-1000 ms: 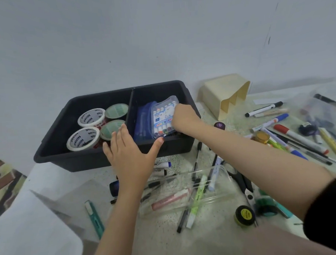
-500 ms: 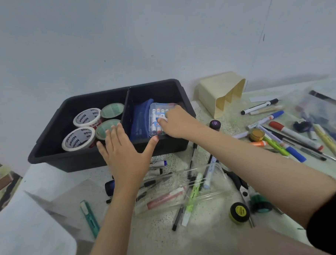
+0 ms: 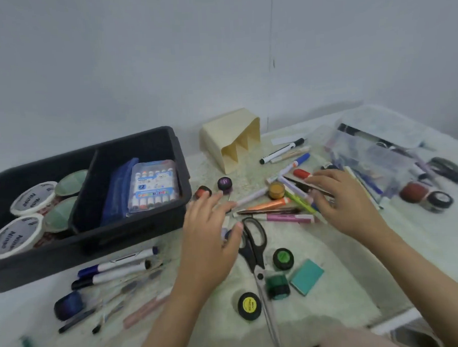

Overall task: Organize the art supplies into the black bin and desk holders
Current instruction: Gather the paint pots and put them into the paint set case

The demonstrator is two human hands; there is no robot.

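Observation:
The black bin [image 3: 136, 237] stands at the left with tape rolls [image 3: 32, 199] in its left half and a blue pouch [image 3: 118, 191] plus a clear marker pack [image 3: 153, 185] in its right half. A cream desk holder [image 3: 230, 139] lies on its side behind the clutter. My left hand [image 3: 209, 234] hovers open over the table, just left of black scissors [image 3: 254, 245]. My right hand [image 3: 347, 202] is spread open, fingertips on a pile of loose markers [image 3: 284, 205]. Neither hand holds anything.
Small paint pots [image 3: 282, 259] and a teal eraser [image 3: 307, 276] lie near the scissors. More markers [image 3: 116, 268] sit in front of the bin. A clear plastic case [image 3: 371, 151] with pens lies at the right, beside more pots [image 3: 413, 192]. The wall is close behind.
My right hand let go of the marker pack, which now lies in the bin, and moved right onto the marker pile. My left hand also moved right, away from the bin's front.

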